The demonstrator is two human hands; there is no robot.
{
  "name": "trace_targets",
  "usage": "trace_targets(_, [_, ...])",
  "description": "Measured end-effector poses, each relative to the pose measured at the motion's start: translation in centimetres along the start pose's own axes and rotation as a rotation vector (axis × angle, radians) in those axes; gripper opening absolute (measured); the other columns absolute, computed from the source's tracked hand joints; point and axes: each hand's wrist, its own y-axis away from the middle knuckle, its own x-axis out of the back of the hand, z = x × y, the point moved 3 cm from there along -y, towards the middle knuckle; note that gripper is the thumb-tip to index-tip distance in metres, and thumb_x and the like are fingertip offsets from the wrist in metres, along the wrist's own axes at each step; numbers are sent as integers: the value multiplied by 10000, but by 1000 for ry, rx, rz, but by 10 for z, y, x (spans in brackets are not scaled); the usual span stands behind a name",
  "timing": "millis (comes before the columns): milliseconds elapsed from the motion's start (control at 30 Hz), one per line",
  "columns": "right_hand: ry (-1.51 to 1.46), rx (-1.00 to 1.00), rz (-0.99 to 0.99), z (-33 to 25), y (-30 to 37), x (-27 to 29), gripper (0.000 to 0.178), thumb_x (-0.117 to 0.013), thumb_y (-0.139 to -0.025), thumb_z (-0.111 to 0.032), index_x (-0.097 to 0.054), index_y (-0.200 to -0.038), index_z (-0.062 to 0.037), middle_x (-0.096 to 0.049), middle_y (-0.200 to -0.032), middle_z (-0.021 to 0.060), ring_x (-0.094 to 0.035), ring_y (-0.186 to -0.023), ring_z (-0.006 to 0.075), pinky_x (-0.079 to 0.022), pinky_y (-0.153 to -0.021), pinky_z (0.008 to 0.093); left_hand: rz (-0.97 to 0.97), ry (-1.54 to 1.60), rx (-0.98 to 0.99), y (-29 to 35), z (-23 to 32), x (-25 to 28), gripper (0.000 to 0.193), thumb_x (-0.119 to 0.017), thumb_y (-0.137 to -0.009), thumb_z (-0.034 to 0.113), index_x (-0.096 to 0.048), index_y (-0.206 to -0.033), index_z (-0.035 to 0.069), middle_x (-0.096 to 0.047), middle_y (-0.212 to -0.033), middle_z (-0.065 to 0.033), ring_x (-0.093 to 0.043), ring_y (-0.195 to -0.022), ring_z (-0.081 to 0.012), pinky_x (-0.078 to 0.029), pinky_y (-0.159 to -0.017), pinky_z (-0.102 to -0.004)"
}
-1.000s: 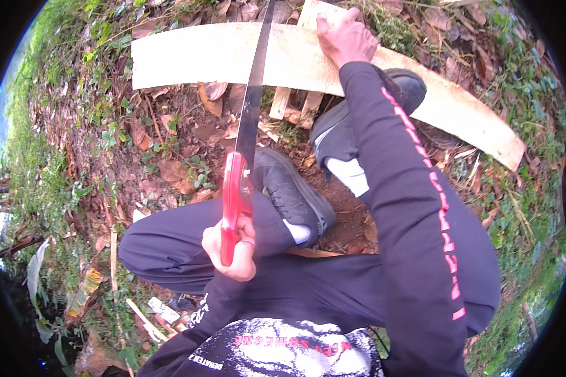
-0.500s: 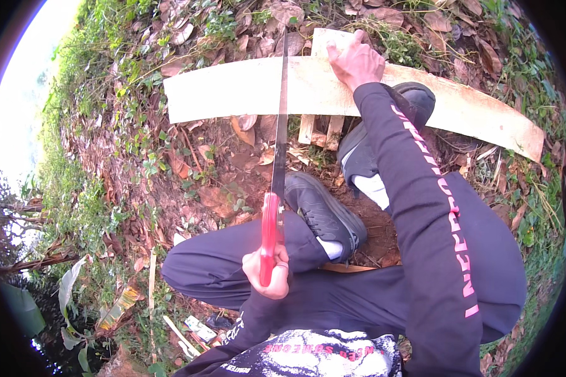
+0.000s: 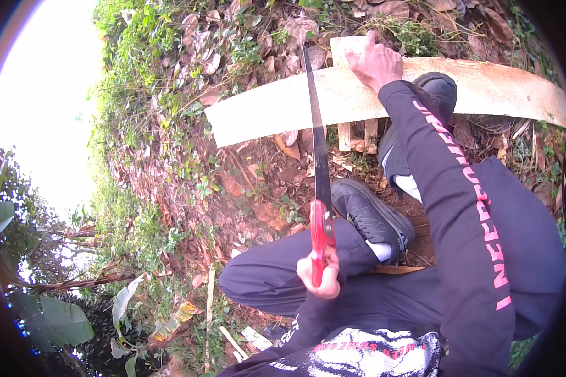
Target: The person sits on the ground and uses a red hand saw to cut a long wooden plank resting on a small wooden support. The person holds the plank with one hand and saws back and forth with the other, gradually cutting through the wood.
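My left hand (image 3: pixel 319 275) is wrapped around the red handle of a handsaw (image 3: pixel 321 169). Its long dark blade runs away from me and crosses a pale wooden plank (image 3: pixel 264 113), left of my other hand. My right hand (image 3: pixel 378 64) bears down on the plank near its far edge with fingers bent over it, beside a small piece of wood (image 3: pixel 348 45) that sticks out beyond. Short wooden legs (image 3: pixel 357 137) show under the plank's near side. My right shoe (image 3: pixel 439 94) overlaps the plank, right of that hand.
My left shoe (image 3: pixel 374 217) stands on bare soil near the blade. Dry leaves (image 3: pixel 270 213) and green plants (image 3: pixel 135 81) cover the ground around. Thin wood strips (image 3: pixel 233 342) lie at lower left, close to broad-leaved plants (image 3: pixel 56 320).
The whole view has shifted, so my hands, the saw and the plank appear farther right. Both hands keep their holds, and the blade still lies across the plank.
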Motion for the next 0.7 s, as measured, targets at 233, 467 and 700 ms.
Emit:
trace_targets(233, [16,57,66,-21,16,0,742,-425,-886,-559,-412,-1329,37,-668,-767,194,-675,-714,295,-514,-651,408,52,-262,-352,-163,38,-64,62,-620,-766,0,-615,-825,-17,-584,-777,-96,-545,-667,-205,-412,-599,-349])
trace_targets(467, [-7,20,-3,-3,-2,7,777,-410,-891,-564,-373,-1379,39,-647,-681,133,-657,-637,262,-503,-598,381,159,96,180,-10,6,-7,176,-532,-806,-74,-650,-935,-87,-658,-830,-94,-593,-692,-138,-476,-605,-252])
trace_targets(700, [-30,60,61,-17,19,5,697,-440,-878,-543,-434,-1267,36,-667,-752,201,-675,-701,316,-514,-647,429,12,-286,-406,-148,44,-64,58,-562,-837,-10,-608,-803,-21,-543,-586,-76,-504,-492,-176,-410,-469,-288])
